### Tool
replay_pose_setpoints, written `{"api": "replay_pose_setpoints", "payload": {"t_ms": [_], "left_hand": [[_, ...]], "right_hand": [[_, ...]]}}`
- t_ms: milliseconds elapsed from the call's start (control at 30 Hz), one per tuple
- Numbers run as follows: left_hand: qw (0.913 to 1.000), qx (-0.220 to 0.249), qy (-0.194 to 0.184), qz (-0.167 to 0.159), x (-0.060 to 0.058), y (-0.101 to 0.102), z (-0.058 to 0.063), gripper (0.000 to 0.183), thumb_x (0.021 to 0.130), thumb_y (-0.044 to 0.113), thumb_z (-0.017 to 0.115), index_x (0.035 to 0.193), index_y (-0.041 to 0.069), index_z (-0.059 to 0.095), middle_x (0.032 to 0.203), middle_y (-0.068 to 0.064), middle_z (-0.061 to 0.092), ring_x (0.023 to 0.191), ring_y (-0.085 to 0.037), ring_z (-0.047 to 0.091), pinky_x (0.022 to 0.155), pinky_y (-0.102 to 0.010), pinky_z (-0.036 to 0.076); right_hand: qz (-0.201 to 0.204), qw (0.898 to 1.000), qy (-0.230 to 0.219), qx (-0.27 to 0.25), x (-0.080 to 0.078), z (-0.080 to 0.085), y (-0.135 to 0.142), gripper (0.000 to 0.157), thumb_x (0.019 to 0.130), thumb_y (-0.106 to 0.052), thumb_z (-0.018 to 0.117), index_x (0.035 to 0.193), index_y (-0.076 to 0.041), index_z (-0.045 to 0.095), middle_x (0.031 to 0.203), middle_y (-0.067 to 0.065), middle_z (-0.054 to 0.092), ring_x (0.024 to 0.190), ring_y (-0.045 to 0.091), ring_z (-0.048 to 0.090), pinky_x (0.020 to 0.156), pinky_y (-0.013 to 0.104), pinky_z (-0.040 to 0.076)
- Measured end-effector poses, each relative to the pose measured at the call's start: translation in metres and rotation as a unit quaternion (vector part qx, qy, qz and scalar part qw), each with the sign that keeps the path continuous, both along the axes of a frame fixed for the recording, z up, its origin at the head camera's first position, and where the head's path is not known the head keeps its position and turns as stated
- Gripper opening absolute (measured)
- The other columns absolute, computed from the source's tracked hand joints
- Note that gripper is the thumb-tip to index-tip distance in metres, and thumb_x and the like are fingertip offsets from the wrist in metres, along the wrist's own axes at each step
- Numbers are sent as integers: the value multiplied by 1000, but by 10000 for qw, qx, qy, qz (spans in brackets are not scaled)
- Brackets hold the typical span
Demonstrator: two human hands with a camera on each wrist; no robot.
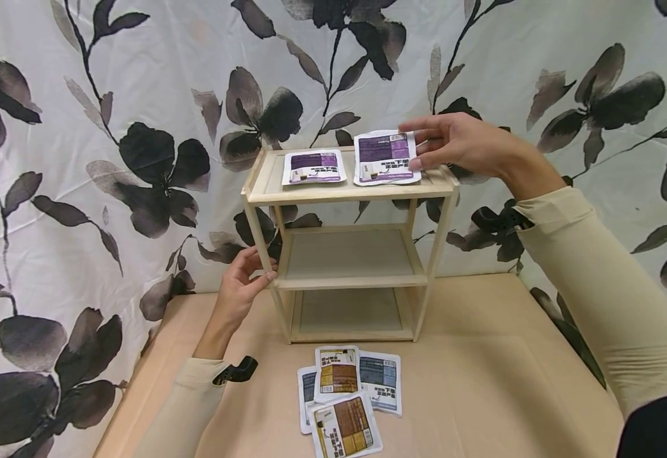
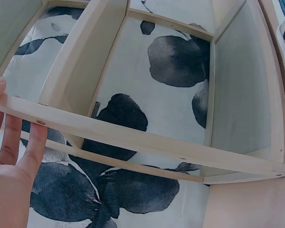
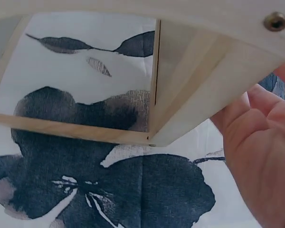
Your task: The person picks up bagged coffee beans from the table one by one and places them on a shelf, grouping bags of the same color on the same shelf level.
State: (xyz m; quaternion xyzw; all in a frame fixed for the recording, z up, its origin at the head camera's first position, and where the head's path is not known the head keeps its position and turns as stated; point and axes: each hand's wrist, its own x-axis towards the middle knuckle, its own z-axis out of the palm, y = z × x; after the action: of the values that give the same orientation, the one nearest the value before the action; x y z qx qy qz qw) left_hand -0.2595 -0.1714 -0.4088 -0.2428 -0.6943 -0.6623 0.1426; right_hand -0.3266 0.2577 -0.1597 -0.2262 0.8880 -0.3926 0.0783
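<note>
A small three-tier wooden shelf [image 1: 341, 283] stands on the table. My left hand [image 1: 241, 286] grips its left front post, and the left wrist view shows thumb and fingers [image 2: 33, 147] on either side of that post. Over the right part of the top tier, my right hand [image 1: 461, 146] pinches a purple-and-white flat packet [image 1: 385, 156] by its right edge, thumb in front. Another purple-and-white packet [image 1: 313, 166] lies flat on the left part of the same tier. In the right wrist view, the shelf frame hides the held packet and part of the right hand [image 3: 263, 137].
In front of the shelf lies a loose pile of packets: a brown-and-yellow one [image 1: 346, 427] nearest, another brown one [image 1: 337, 372] behind, and blue ones [image 1: 381, 381] at the sides. A floral curtain [image 1: 138, 76] hangs right behind the table [image 1: 470, 369].
</note>
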Motion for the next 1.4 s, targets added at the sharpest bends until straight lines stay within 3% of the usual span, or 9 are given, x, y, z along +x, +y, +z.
{"api": "replay_pose_setpoints", "payload": {"t_ms": [133, 233, 333, 467, 700, 867, 1067, 1267, 1400], "left_hand": [[10000, -29, -12, 11, 1, 0, -1, 51, 90, -6, 71, 137, 7, 55, 112, -1, 66, 105, -20, 63, 88, -27, 55], [10000, -42, -15, 18, 1, 0, -1, 50, 90, -7, 71, 136, 6, 55, 111, 0, 67, 105, -18, 64, 87, -26, 55], [10000, -33, -30, 12, 1, 1, -2, 50, 90, -7, 70, 136, 6, 55, 111, 0, 67, 107, -28, 63, 87, -26, 55], [10000, 16, -31, -13, 0, 0, -2, 51, 90, -9, 70, 136, 6, 56, 111, 0, 67, 108, -37, 61, 86, -26, 55], [9998, 163, -18, -60, -1, 1, 0, 50, 88, -10, 71, 134, 7, 57, 109, 0, 68, 103, -20, 64, 86, -26, 56], [9999, 127, 11, -65, 0, 0, 0, 50, 89, -10, 70, 134, 8, 57, 110, 0, 67, 104, -27, 63, 86, -26, 56], [9999, 117, -1, -17, 1, -1, 1, 50, 89, -9, 72, 134, 6, 57, 112, -12, 66, 103, -27, 63, 86, -27, 57], [9999, 115, -28, -8, 1, -1, 2, 51, 88, -9, 72, 134, 5, 56, 110, -4, 67, 104, -27, 63, 86, -26, 56], [9999, 94, -17, -46, 0, -1, 1, 51, 89, -9, 71, 134, 8, 57, 113, -19, 64, 104, -22, 64, 87, -26, 56]], "right_hand": [[-268, 9993, 91, 254, 2, 2, 0, 80, 91, -28, 78, 158, -20, 36, 153, 16, 46, 133, 29, 50, 113, 43, 40], [-415, 9989, 193, 137, 5, 2, 4, 76, 92, -27, 77, 157, -15, 38, 148, 16, 51, 130, 24, 54, 104, 27, 47], [-464, 9980, 367, -226, 11, 1, 9, 71, 93, -22, 75, 154, -8, 42, 140, 14, 56, 121, 18, 59, 91, 15, 51], [-279, 9945, 563, -840, 23, 1, 13, 61, 95, -13, 72, 149, -3, 46, 131, 7, 59, 112, 13, 63, 88, 14, 52], [209, 9865, 638, -1497, 53, 1, 5, 51, 95, -2, 69, 144, -5, 54, 126, 7, 65, 107, 15, 67, 86, 18, 55], [418, 9874, 841, -1272, 74, -5, -4, 52, 94, -2, 70, 144, -6, 54, 126, 11, 65, 105, 18, 68, 85, 19, 55], [629, 9888, 747, -1131, 90, -17, -9, 51, 95, -1, 69, 143, -5, 53, 120, 14, 69, 105, 20, 70, 88, 23, 56], [876, 9889, 565, -1061, 101, -33, -12, 55, 93, 0, 71, 145, -3, 50, 121, 9, 71, 109, 18, 69, 90, 24, 56], [1127, 9869, 545, -1021, 105, -45, -14, 56, 93, -1, 72, 145, -6, 51, 128, 7, 67, 113, 20, 67, 87, 24, 57]]}}
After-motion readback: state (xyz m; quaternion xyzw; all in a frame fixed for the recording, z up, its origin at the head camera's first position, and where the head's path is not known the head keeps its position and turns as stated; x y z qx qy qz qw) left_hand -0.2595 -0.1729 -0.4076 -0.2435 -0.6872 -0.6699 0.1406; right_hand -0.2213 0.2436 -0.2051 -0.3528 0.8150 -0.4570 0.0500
